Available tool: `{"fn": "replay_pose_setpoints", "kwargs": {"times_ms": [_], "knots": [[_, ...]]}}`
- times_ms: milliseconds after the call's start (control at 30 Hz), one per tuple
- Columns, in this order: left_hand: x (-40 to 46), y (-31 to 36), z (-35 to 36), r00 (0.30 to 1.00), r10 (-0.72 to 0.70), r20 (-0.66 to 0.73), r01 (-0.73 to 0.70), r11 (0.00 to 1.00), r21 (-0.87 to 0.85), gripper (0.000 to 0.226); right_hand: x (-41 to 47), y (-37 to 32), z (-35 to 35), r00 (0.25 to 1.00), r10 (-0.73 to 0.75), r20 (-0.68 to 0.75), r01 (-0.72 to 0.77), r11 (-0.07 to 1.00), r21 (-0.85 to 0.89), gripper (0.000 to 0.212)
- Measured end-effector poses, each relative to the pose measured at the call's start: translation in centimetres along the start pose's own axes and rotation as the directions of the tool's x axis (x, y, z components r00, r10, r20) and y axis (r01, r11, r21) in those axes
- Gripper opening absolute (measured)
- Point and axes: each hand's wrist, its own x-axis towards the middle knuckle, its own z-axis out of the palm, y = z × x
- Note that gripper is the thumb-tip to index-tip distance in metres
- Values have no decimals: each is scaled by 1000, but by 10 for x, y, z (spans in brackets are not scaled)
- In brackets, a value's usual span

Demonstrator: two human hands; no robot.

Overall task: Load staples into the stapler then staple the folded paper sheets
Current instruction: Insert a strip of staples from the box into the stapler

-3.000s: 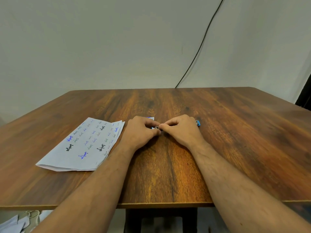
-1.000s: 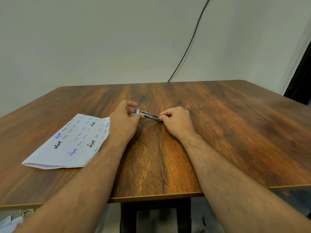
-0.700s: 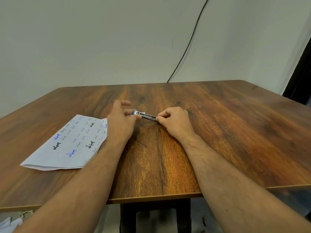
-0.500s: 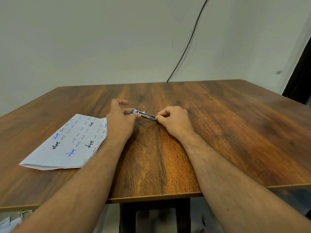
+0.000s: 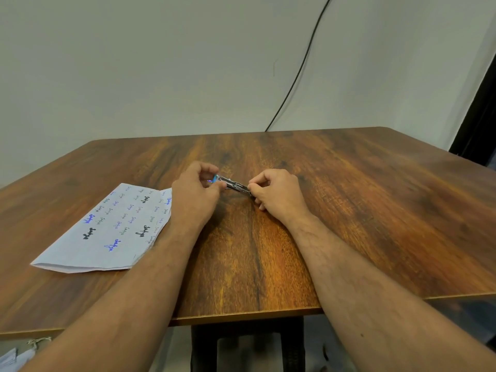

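Observation:
A small metal stapler (image 5: 233, 184) with a blue end sits between my two hands, just above the middle of the wooden table (image 5: 375, 210). My left hand (image 5: 196, 194) pinches its blue end with thumb and fingers. My right hand (image 5: 276, 194) pinches the other, metal end with curled fingers. The folded paper sheets (image 5: 107, 229), covered with handwritten words, lie flat on the table to the left, partly under my left wrist. Loose staples are not visible.
A black cable (image 5: 298, 68) runs down the pale wall behind the table. A dark door edge (image 5: 480, 108) stands at the far right. Scraps of paper (image 5: 10, 358) lie on the floor at the bottom left.
Three seconds ago both hands were bunched together over the stapler. Since then they have spread apart along it. In the last half second my left fingers curled closer round the blue end.

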Motion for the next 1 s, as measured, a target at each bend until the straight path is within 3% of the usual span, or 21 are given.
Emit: {"fn": "replay_pose_setpoints", "kwargs": {"times_ms": [133,267,400,567,667,767,867,1000], "knots": [[0,-4,2,996,21,83,-25,998,51,47,2,-3,3,997,76,-30,-79,990,-114,13],[1,-6,5,981,10,195,-50,978,203,32,-3,-10,5,999,49,-15,-52,937,-347,17],[1,-5,4,983,46,175,-83,975,207,29,-3,-9,6,1000,-8,12,13,880,-475,19],[-4,-1,3,978,168,119,-175,983,48,66,-1,-4,0,987,-145,-70,122,957,-264,17],[-2,-2,4,972,169,165,-199,962,185,43,0,0,1,979,-178,-98,153,962,-226,13],[-3,-1,4,970,162,179,-195,963,187,55,1,1,2,979,-183,-89,157,958,-240,14],[-4,1,5,954,184,238,-244,936,252,39,2,2,2,975,-190,-117,158,957,-244,17],[-4,1,5,956,200,213,-254,931,263,26,3,4,2,971,-161,-179,120,968,-222,21]]}}
